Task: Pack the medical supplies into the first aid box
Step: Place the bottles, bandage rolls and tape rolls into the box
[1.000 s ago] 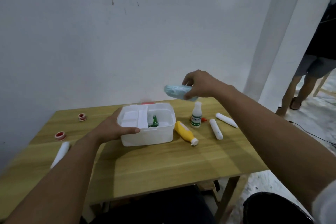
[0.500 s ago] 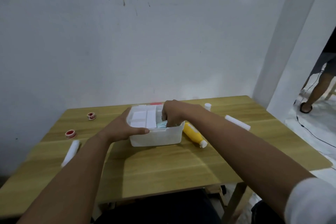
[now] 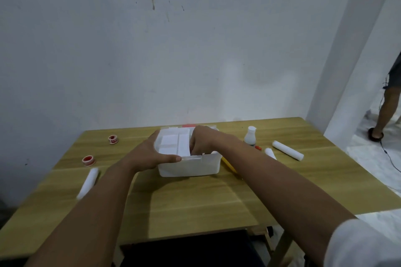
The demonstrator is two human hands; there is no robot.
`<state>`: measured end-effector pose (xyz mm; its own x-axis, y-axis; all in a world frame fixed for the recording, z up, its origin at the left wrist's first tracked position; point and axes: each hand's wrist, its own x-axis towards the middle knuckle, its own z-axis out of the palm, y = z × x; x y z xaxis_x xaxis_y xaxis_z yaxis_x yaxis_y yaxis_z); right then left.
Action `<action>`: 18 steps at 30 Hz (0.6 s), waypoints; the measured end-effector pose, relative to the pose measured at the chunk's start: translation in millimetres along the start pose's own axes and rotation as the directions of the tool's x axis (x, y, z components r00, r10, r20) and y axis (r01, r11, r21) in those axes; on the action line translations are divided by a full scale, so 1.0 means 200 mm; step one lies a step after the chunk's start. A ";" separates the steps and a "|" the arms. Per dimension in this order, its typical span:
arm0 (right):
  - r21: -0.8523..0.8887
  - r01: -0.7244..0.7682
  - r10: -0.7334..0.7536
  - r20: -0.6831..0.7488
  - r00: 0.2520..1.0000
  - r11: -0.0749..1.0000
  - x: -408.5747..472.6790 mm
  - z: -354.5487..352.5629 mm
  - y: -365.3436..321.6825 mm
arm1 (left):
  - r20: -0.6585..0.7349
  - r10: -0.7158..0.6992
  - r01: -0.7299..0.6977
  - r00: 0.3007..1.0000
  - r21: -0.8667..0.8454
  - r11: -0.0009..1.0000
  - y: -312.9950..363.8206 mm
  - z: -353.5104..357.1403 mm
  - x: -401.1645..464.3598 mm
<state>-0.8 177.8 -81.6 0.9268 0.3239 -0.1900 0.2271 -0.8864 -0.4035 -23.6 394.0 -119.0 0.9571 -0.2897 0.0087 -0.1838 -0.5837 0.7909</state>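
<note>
first aid box (image 3: 191, 166) gripped by left hand (image 3: 149, 154); right hand (image 3: 202, 140) inside, grip hidden.

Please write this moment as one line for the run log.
left hand: steadies first aid box | right hand: inside box | contents: hidden

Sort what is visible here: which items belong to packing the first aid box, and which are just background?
Part of the job:
first aid box
left hand steadying it
right hand reaching inside
two red tape rolls
three white rolls
white bottle
yellow bottle, mostly hidden

Background:
wooden table
stained wall
bystander's leg
floor cable
</note>
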 end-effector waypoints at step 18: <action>-0.289 -0.386 0.245 -0.422 0.873 0.876 -0.29 -0.21 0.33 | -0.004 -0.057 0.056 0.998 -0.049 0.997 0.03 0.01 -0.03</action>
<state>-27.7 87.4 -60.0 0.9908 -0.0744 0.1131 -0.0725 -0.9971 -0.0209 -31.0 390.8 -115.1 0.9668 -0.2534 -0.0339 -0.1183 -0.5609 0.8194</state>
